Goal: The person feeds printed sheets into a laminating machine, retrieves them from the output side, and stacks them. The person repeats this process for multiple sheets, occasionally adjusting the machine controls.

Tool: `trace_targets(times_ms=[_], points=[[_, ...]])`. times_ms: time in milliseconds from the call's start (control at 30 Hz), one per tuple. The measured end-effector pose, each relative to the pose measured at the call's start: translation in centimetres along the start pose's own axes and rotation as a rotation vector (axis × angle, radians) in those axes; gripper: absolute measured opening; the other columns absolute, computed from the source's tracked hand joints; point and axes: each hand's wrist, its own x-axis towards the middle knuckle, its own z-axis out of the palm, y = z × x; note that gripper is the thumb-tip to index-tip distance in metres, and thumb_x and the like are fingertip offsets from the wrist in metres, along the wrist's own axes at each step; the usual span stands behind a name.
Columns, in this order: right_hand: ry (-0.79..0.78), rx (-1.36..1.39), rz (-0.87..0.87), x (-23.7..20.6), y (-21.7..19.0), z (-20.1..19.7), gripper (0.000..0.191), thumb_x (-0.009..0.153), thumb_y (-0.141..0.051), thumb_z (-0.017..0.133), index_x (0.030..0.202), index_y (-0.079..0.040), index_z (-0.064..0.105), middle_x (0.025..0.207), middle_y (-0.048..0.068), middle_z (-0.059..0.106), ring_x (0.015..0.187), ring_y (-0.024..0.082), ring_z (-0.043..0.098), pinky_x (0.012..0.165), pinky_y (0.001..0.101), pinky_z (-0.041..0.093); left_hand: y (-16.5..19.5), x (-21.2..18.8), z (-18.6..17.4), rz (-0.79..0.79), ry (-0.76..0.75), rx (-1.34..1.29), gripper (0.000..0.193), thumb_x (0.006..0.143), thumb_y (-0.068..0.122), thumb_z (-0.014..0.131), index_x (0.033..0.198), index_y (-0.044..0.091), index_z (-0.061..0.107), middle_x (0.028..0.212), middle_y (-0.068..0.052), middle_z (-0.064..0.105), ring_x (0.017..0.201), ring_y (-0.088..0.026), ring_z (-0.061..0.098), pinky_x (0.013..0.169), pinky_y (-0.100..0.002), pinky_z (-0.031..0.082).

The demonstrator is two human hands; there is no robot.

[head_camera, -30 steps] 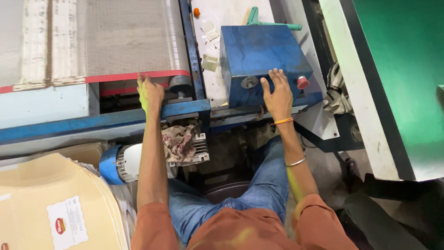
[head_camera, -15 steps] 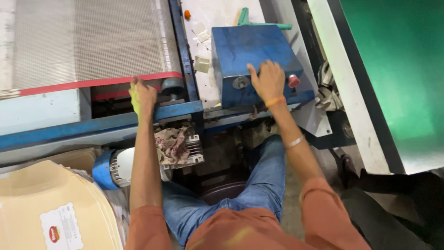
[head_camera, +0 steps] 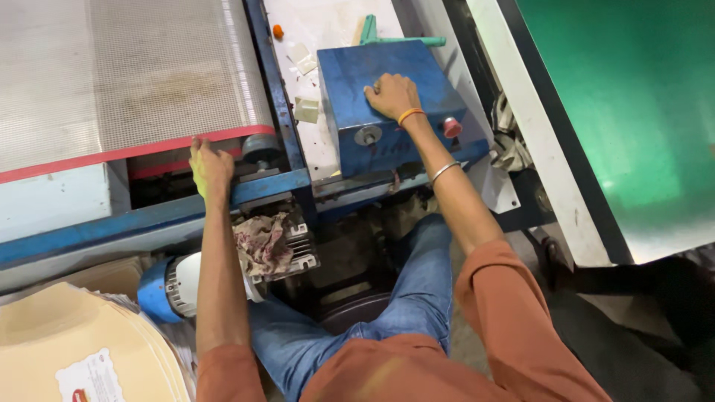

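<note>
Nearest the camera: orange sleeves, blue jeans, person seated at the machine. Stack of tan card sheets [head_camera: 82,350] at lower left; a motor [head_camera: 179,286] with a stained rag [head_camera: 262,246] draped on it sits just below the frame.

Left hand [head_camera: 209,165]: fingers curled over the edge of the blue frame rail [head_camera: 149,216], just beside the end roller [head_camera: 261,147] under the red-edged mesh conveyor belt [head_camera: 149,74]. The grip looks closed on the rail edge; what lies under the palm is hidden, so I cannot tell if anything else is held.

Right hand [head_camera: 392,95]: resting knuckles-up on top of the blue control box [head_camera: 387,104], fingers folded together, nothing visibly clamped. Red knob [head_camera: 452,127] and a round key switch [head_camera: 366,135] sit on the box front, near but not touched.

Farther: green-handled tool [head_camera: 395,37] behind the box, a small orange object [head_camera: 277,31] on the white plate, green panel [head_camera: 633,112] at right.

Judgement: keep left fingers on the rail and apart from the roller nip; steady the box hand before touching any control.
</note>
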Motion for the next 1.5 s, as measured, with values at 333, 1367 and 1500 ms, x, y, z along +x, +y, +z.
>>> trace_targets(times_ms=[333, 1367, 1500], points=[[0.131, 0.058, -0.194, -0.5, 0.5, 0.5, 0.028, 0.087, -0.030, 0.068, 0.072, -0.007, 0.074, 0.071, 0.019, 0.069, 0.068, 0.040, 0.069, 0.065, 0.0497, 0.056, -0.3, 0.1, 0.5, -0.022, -0.031, 0.003, 0.047, 0.093, 0.018, 0.058, 0.138, 0.005, 0.063, 0.156, -0.014, 0.047, 0.134, -0.038, 0.049, 0.108, -0.048, 0.043], [0.301, -0.294, -0.530, 0.9, 0.7, 1.5, 0.018, 0.084, -0.023, 0.071, 0.072, -0.010, 0.068, 0.068, 0.013, 0.071, 0.063, 0.030, 0.071, 0.060, 0.0442, 0.055, 0.4, -0.6, 0.7, 0.068, 0.019, -0.009, 0.030, 0.101, 0.023, 0.060, 0.126, 0.007, 0.060, 0.114, -0.024, 0.068, 0.107, -0.045, 0.063, 0.089, -0.055, 0.049], [0.248, -0.264, -0.485, 1.0, 0.9, 1.7, 0.017, 0.085, -0.021, 0.072, 0.072, -0.010, 0.069, 0.070, 0.014, 0.071, 0.063, 0.031, 0.071, 0.060, 0.0437, 0.055, 0.7, -0.7, 0.5, 0.016, -0.005, 0.009, 0.029, 0.100, 0.024, 0.060, 0.125, 0.009, 0.062, 0.110, -0.026, 0.069, 0.100, -0.047, 0.065, 0.084, -0.056, 0.050]])
